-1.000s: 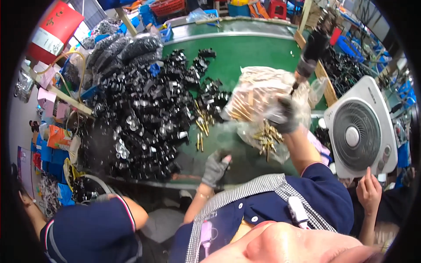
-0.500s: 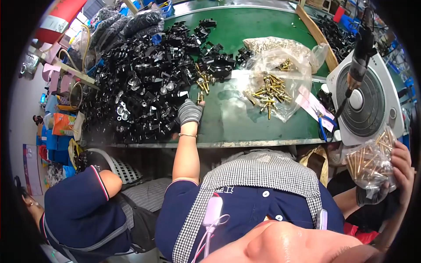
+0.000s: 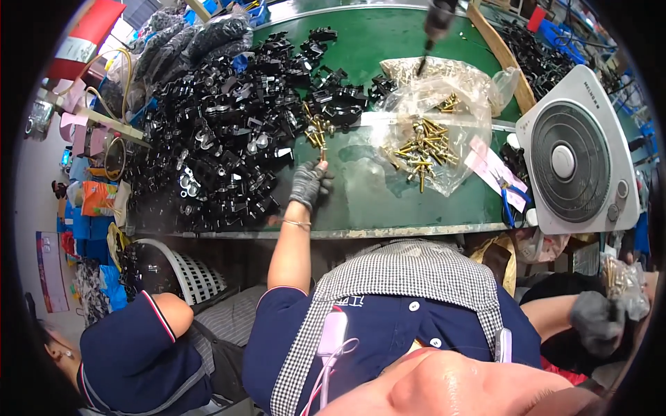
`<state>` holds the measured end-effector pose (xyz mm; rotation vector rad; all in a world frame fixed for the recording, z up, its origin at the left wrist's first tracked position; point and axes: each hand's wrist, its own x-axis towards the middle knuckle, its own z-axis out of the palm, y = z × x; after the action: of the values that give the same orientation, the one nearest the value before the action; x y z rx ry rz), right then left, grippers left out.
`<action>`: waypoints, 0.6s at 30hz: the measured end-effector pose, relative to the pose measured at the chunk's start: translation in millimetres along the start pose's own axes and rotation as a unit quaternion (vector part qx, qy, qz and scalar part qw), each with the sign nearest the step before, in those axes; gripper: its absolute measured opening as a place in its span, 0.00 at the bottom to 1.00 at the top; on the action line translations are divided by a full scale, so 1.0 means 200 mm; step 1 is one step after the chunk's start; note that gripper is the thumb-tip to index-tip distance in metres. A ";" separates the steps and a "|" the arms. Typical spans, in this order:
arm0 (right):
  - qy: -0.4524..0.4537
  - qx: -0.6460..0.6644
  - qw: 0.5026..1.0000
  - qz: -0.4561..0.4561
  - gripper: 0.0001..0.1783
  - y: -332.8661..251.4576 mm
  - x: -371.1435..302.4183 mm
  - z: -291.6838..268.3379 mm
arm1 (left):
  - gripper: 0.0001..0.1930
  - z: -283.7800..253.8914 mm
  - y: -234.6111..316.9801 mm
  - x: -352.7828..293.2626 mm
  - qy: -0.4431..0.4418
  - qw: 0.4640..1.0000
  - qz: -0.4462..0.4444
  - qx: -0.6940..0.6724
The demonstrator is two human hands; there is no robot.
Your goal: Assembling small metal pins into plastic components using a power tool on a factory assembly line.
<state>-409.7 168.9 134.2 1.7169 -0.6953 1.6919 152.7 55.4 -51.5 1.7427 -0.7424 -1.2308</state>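
My left hand [image 3: 309,183], in a grey glove with bare fingertips, is at the table beside the heap of black parts [image 3: 229,132]. Its fingers are curled, with a brass screw [image 3: 323,154] at the fingertips, next to a few loose brass screws [image 3: 314,130]. My right hand [image 3: 598,323], in a grey glove, is low at the far right and smeared by motion. Beside it is a clear bag of brass screws [image 3: 617,279]; whether my fingers touch it is unclear. An open plastic bag [image 3: 479,132] on the table has brass screws [image 3: 430,142] at its mouth.
A dark power screwdriver [image 3: 440,24] hangs over the table's far side. A white fan [image 3: 576,159] lies at the right, with blue-handled pliers [image 3: 512,201] and pink paper [image 3: 485,163] beside it. A co-worker [image 3: 139,347] sits at my left near a white basket [image 3: 194,270].
My right hand has drawn away from the screw bag, which is farther right and lower. The screwdriver has swung from over the fan to the table's far middle. My left hand has shifted slightly.
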 end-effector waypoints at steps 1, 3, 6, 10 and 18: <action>0.031 0.003 0.998 -0.055 0.16 -0.03 0.02 -0.01 | 0.09 -0.03 -0.07 -0.01 -0.051 0.988 0.018 -0.147; -0.195 -0.136 0.970 -0.056 0.14 -0.23 0.03 0.31 | 0.07 0.05 -0.09 -0.06 -0.078 0.979 0.047 -0.182; -0.197 0.315 0.794 0.481 0.12 -0.44 -0.16 1.01 | 0.06 0.21 0.02 -0.19 -0.110 0.967 0.087 -0.213; -0.518 0.308 0.706 0.371 0.15 -0.69 -0.43 1.58 | 0.07 0.32 0.06 -0.31 -0.136 0.963 0.117 -0.203; -0.606 0.405 0.432 0.531 0.14 -0.67 -0.69 1.84 | 0.10 0.16 -0.03 -0.28 -0.056 0.995 0.063 -0.059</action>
<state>-69.3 -23.6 -7.5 3.7973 -2.2460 0.8938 102.4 95.7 -37.0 1.5193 -0.8155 -1.2669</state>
